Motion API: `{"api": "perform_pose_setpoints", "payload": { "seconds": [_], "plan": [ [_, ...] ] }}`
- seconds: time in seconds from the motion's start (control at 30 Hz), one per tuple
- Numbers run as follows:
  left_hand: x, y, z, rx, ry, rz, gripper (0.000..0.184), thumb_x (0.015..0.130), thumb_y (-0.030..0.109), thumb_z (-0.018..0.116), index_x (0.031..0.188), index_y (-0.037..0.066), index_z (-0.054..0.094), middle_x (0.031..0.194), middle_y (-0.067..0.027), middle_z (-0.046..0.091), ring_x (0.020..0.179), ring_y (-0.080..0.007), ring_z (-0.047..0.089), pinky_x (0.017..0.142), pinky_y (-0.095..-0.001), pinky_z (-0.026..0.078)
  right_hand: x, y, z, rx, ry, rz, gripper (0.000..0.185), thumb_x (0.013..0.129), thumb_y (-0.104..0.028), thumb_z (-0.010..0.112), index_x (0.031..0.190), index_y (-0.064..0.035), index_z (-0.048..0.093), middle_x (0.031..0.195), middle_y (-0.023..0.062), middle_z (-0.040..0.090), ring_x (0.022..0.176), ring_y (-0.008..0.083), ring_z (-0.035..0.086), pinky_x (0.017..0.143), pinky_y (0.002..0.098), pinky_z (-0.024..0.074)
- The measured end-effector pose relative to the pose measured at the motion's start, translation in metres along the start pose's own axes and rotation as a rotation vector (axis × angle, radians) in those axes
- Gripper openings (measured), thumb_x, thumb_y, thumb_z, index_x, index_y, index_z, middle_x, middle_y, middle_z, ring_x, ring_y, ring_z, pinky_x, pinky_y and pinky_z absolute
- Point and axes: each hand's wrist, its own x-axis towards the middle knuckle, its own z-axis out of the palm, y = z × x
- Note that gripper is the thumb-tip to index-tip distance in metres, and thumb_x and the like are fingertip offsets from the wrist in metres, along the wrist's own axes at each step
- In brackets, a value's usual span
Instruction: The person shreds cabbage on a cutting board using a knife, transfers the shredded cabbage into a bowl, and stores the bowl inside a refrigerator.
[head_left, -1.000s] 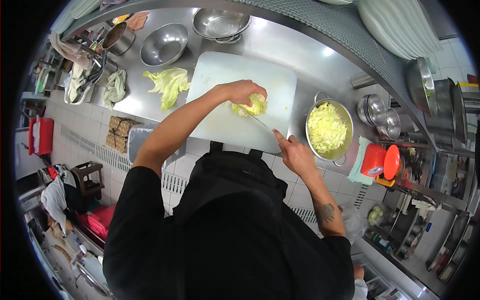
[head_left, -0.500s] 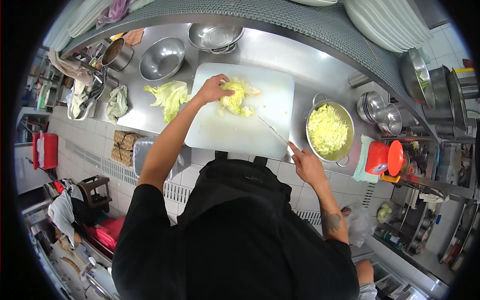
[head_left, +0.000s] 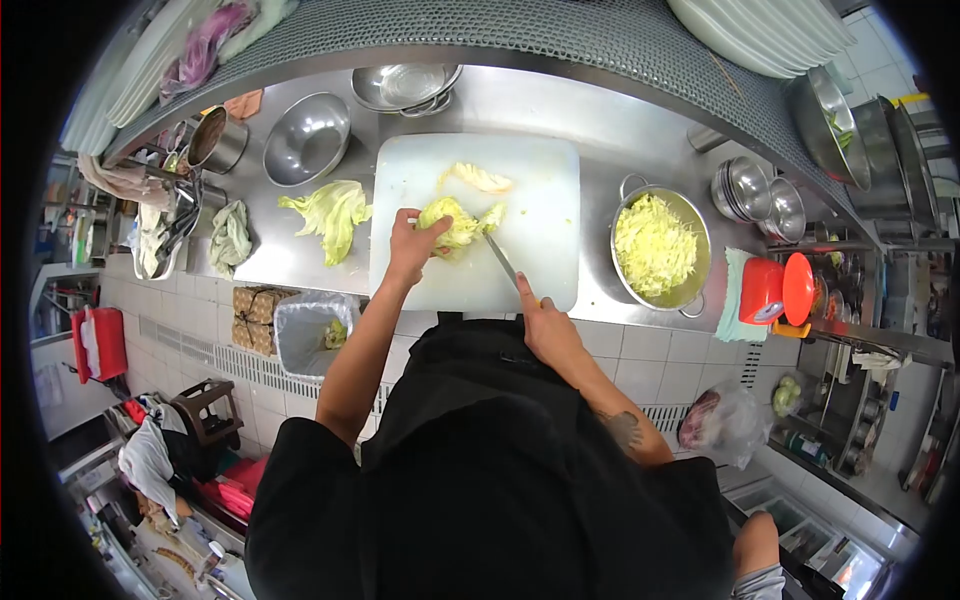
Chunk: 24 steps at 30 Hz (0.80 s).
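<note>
On the white cutting board (head_left: 530, 180), my left hand (head_left: 412, 247) is closed around a chunk of cabbage (head_left: 450, 220), thumb on top. My right hand (head_left: 548, 328) grips a knife (head_left: 502, 258) by its handle, index finger stretched along it. The blade's tip meets a small piece of cabbage (head_left: 492, 216) at the right side of the chunk. A separate pale cabbage scrap (head_left: 482, 178) lies farther back on the board. Loose outer leaves (head_left: 335, 215) rest on the steel counter left of the board. A colander (head_left: 703, 240) of shredded cabbage (head_left: 655, 245) stands on the right.
Metal bowls (head_left: 307, 140) stand behind the board at left, more small bowls (head_left: 748, 188) at right. A red scale (head_left: 762, 290) sits on the right edge. A lined bin (head_left: 290, 335) is below the counter's front edge. A shelf (head_left: 480, 30) overhangs the back.
My left hand has shifted the cabbage chunk toward me, apart from the scrap behind. My right hand has brought the knife left, from the board's right side to the cabbage.
</note>
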Motion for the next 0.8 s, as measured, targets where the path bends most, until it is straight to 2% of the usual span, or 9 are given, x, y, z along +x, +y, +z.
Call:
{"api": "perform_pose_setpoints", "payload": {
  "seconds": [0.07,0.13,0.2,0.23,0.33,0.4,0.53,0.67,0.8],
  "plan": [
    [-0.004,-0.004,-0.012,-0.106,-0.012,-0.003,0.053,0.082,0.017,0.083,0.117,0.000,0.046,0.102,-0.0158,0.064,0.084,-0.0212,0.069,0.065,-0.0356,0.061,0.007,0.011,0.003,-0.001,0.014,0.001,0.063,0.097,-0.011,0.052,0.157,-0.0144,0.030,0.084,0.0300,0.062,0.076,0.0490,0.064,0.072,0.0561,0.0523],
    [0.000,-0.006,-0.031,-0.211,-0.030,0.004,0.050,0.085,0.015,0.080,0.119,0.001,0.046,0.106,-0.0147,0.064,0.089,-0.0215,0.069,0.070,-0.0366,0.062,0.015,0.030,-0.013,0.247,0.021,-0.081,0.061,0.098,-0.013,0.052,0.155,-0.0183,0.034,0.085,0.0292,0.064,0.080,0.0472,0.064,0.077,0.0542,0.0515],
    [0.007,-0.017,-0.053,-0.322,-0.154,0.136,0.046,0.090,0.009,0.075,0.125,0.002,0.046,0.115,-0.0123,0.063,0.101,-0.0218,0.067,0.080,-0.0385,0.061,0.007,0.031,-0.028,0.221,0.018,-0.051,0.058,0.097,-0.013,0.054,0.153,-0.0209,0.039,0.085,0.0275,0.066,0.083,0.0455,0.064,0.080,0.0526,0.0504],
    [0.006,-0.013,-0.058,-0.398,-0.190,0.117,0.045,0.093,0.008,0.071,0.130,0.003,0.046,0.121,-0.0104,0.062,0.106,-0.0222,0.066,0.084,-0.0378,0.060,0.002,0.029,-0.036,0.263,0.030,-0.052,0.058,0.097,-0.013,0.056,0.152,-0.0210,0.042,0.085,0.0265,0.066,0.082,0.0452,0.064,0.079,0.0522,0.0504],
    [0.012,0.003,-0.066,-0.533,-0.124,0.061,0.044,0.095,0.012,0.069,0.131,0.002,0.046,0.123,-0.0118,0.063,0.106,-0.0228,0.067,0.085,-0.0374,0.059,-0.001,0.025,-0.063,0.269,0.033,-0.044,0.055,0.095,-0.013,0.059,0.148,-0.0231,0.049,0.080,0.0243,0.065,0.078,0.0433,0.065,0.075,0.0508,0.0506],
    [0.008,0.023,-0.073,-0.505,-0.162,0.078,0.042,0.096,0.014,0.068,0.131,0.000,0.048,0.122,-0.0119,0.063,0.106,-0.0233,0.067,0.084,-0.0374,0.059,0.005,0.018,-0.078,0.164,0.139,-0.078,0.054,0.095,-0.013,0.059,0.146,-0.0255,0.051,0.074,0.0229,0.063,0.075,0.0420,0.065,0.071,0.0504,0.0505],
    [0.015,0.049,-0.072,-0.439,-0.290,0.103,0.039,0.097,0.017,0.066,0.128,-0.003,0.052,0.121,-0.0125,0.064,0.106,-0.0237,0.067,0.083,-0.0376,0.059,0.066,0.010,-0.071,-0.074,0.387,-0.033,0.053,0.094,-0.011,0.058,0.145,-0.0244,0.052,0.084,0.0222,0.061,0.071,0.0417,0.063,0.067,0.0514,0.0520],
    [0.022,0.085,-0.055,-0.427,-0.283,0.087,0.038,0.097,0.018,0.066,0.126,-0.003,0.054,0.120,-0.0123,0.064,0.104,-0.0226,0.067,0.082,-0.0363,0.059,0.111,0.035,-0.021,-0.191,0.434,-0.078,0.054,0.093,-0.010,0.056,0.144,-0.0259,0.051,0.090,0.0206,0.060,0.073,0.0408,0.063,0.066,0.0524,0.0544],
    [0.070,0.069,-0.040,-0.390,-0.245,0.087,0.045,0.093,0.021,0.071,0.128,-0.003,0.055,0.118,-0.0105,0.066,0.101,-0.0208,0.067,0.081,-0.0361,0.057,0.062,0.028,-0.002,-0.324,0.298,-0.207,0.061,0.089,-0.005,0.056,0.145,-0.0277,0.050,0.093,0.0164,0.059,0.078,0.0351,0.064,0.063,0.0469,0.0558]
  ]
}}
